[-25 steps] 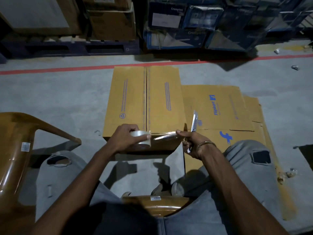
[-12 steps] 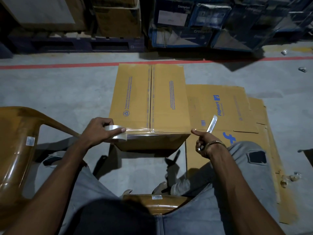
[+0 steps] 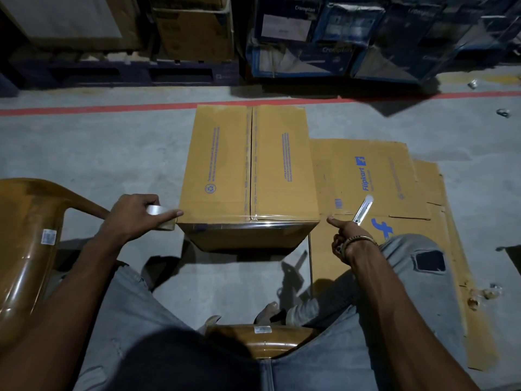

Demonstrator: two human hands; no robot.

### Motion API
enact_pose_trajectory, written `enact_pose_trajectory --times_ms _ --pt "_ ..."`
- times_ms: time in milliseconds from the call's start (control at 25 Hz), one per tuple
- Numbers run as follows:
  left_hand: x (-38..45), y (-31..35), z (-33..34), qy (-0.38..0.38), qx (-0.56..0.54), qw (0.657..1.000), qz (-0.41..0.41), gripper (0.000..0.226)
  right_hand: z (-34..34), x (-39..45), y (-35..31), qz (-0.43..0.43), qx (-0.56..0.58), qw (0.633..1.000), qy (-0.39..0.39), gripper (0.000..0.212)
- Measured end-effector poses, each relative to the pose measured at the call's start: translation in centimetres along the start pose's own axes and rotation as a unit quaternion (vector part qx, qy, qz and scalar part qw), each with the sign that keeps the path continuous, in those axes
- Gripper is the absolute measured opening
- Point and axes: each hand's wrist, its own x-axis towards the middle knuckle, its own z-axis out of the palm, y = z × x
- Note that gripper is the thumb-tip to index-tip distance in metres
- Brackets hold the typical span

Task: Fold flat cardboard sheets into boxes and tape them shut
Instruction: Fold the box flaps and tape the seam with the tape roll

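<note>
Concrete floor [image 3: 112, 153] — box [image 3: 251, 170], flat cardboard sheets [image 3: 394, 176]

Box [image 3: 251, 170] between tape roll [image 3: 159, 214] left, flat sheets [image 3: 394, 182] right.

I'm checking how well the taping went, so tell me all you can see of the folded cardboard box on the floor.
The box is tan corrugated cardboard with blue print and a recycling mark. It stands on the concrete floor, top flaps closed, meeting at a taped centre seam. Clear tape runs along its near top edge. The left hand, holding the tape roll, touches its near left corner with a fingertip. The right hand, gripping a cutter, is just off the right corner. Flat sheets lie beside it.
</note>
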Motion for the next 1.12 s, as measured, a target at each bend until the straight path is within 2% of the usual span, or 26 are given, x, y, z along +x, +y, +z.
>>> enact_pose_trajectory --times_ms 320,480,560,760,880,1040,1120 --pt "0.4 0.0 0.7 -0.026 0.052 0.998 -0.022 0.083 1.2 0.8 0.7 -0.02 0.009 1.0 0.008 0.038" --pt "0.5 0.2 1.0 -0.033 0.043 0.998 -0.04 0.087 1.4 1.5 1.0 -0.021 0.038 0.999 0.01 0.042" --pt "0.7 -0.1 1.0 -0.024 0.083 0.996 -0.039 0.09 1.4 1.9 1.0 -0.029 0.049 0.998 0.019 0.046" --pt "0.9 -0.3 1.2 -0.032 0.057 0.996 -0.06 0.077 1.3 2.4 1.1 -0.028 0.04 0.998 0.025 0.049" --pt "1.2 -0.7 1.7 -0.037 0.048 0.997 -0.054 0.077 1.4 2.6 1.1 -0.02 0.037 0.999 0.023 0.046" --pt "1.5 -1.5 2.1 -0.059 0.081 0.995 -0.022 0.094 1.7 2.9 1.2 -0.012 0.025 1.0 0.011 0.041" --pt "1.7 -2.4 2.3 -0.084 0.089 0.992 -0.02 0.087 1.9 3.1 1.5 -0.01 0.023 1.0 0.019 0.039"
